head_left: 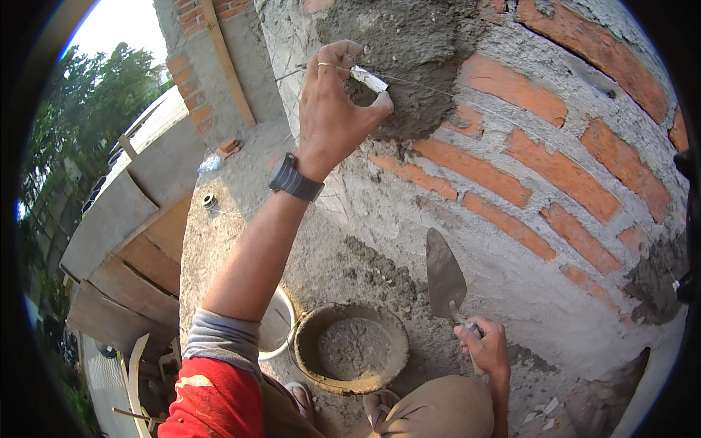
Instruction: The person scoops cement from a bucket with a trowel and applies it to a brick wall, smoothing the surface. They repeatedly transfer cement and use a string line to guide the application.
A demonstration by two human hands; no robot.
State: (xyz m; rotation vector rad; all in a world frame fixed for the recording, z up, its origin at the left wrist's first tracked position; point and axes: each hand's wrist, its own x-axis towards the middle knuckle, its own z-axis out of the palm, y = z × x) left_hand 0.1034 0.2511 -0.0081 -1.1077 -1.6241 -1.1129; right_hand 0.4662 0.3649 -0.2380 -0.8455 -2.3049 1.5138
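My left hand [332, 109], with a dark watch [296, 179] on the wrist, reaches up to a patch of wet grey mortar [409, 51] on the brick wall. Thumb and fingers close around a small white flat piece [370, 79] at the mortar; its exact kind is unclear. A thin string [416, 83] runs across the wall right beside it. Lower down, my right hand [487, 346] grips the handle of a pointed trowel [445, 277], its blade upward and its face bearing a thin grey film.
Between my feet and the wall stands a mortar-caked bucket [400, 321] with grey mix inside, next to a white pail [290, 310]. Spilled mortar [380, 274] lies along the wall's foot. A small spool [209, 199] sits near the ledge at left, beyond which are wooden boards [139, 274].
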